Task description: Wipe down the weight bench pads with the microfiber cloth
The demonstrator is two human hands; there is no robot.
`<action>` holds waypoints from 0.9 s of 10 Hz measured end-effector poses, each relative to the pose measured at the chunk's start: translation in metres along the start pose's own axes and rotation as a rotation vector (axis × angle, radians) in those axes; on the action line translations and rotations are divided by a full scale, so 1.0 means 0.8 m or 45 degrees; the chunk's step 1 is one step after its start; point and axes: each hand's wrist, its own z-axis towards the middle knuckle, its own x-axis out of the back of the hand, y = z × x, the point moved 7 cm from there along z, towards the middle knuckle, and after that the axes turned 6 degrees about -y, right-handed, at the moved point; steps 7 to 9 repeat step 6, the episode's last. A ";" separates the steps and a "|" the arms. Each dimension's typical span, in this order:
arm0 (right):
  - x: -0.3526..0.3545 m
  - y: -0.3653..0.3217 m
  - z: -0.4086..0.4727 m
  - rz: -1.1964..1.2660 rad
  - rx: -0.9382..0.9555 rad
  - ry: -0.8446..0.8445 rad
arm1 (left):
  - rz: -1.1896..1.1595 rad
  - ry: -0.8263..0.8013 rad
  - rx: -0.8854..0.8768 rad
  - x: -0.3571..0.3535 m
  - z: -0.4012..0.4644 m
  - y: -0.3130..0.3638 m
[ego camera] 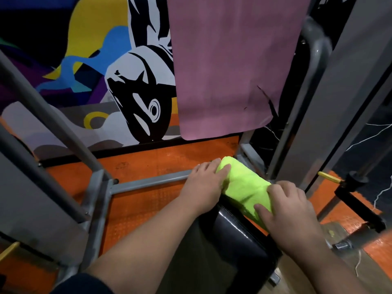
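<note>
A bright lime-green microfiber cloth [246, 185] is draped over the far end of a black, shiny bench pad [224, 247] that runs toward me. My left hand [204, 185] presses flat on the cloth's left edge, fingers curled over it. On the cloth's right side my right hand [290, 213] grips with the thumb on top. The pad's far end is hidden under the cloth.
Grey steel frame tubes [148, 181] cross the orange floor [148, 209] to the left. A pink mat [229, 66] hangs ahead against a painted mural wall. On the right stand a grey upright [331, 102] and a black adjuster with a yellow-tipped pin [327, 177].
</note>
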 end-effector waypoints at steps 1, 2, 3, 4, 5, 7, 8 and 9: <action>0.004 -0.009 -0.002 -0.039 0.032 0.024 | -0.089 -0.018 0.039 0.009 -0.013 -0.001; 0.007 -0.023 -0.008 -0.174 0.072 0.006 | -0.131 -0.004 0.030 0.029 -0.032 -0.001; 0.011 -0.043 -0.016 -0.341 0.150 0.022 | -0.197 0.008 -0.006 0.048 -0.064 0.004; 0.027 -0.073 -0.027 -0.344 0.244 0.108 | -0.263 0.058 -0.063 0.069 -0.116 0.009; 0.048 -0.136 -0.055 -0.116 0.431 0.279 | -0.299 0.115 -0.112 0.084 -0.186 0.001; 0.062 -0.217 -0.095 0.148 0.578 0.288 | -0.357 0.111 -0.074 0.103 -0.258 -0.023; 0.062 -0.217 -0.095 0.148 0.578 0.288 | -0.357 0.111 -0.074 0.103 -0.258 -0.023; 0.062 -0.217 -0.095 0.148 0.578 0.288 | -0.357 0.111 -0.074 0.103 -0.258 -0.023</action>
